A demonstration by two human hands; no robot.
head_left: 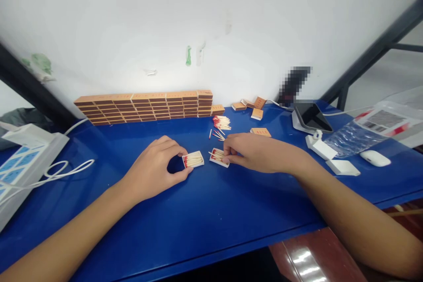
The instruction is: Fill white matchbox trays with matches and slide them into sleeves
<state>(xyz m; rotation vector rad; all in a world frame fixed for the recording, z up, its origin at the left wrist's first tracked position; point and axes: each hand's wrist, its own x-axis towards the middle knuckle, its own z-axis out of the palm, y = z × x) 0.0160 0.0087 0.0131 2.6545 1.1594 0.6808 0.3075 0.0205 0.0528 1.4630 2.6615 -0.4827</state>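
My left hand (157,167) rests on the blue table (205,216) with thumb and fingers pinched on a small open matchbox tray (193,159) full of red-tipped matches. Just to its right lies a second open tray of matches (218,157). My right hand (253,152) has its fingertips closed on that second tray's right end. A loose pile of matches (220,122) lies a little beyond both trays, with a few stray matches (216,134) in front of it.
A long stacked row of brown matchboxes (145,107) lines the wall. Loose matchbox sleeves (253,106) and one more (260,131) lie right of the pile. A power strip (23,161) with white cable sits far left; a phone stand (310,119), white case (330,156) and plastic bag (360,134) right.
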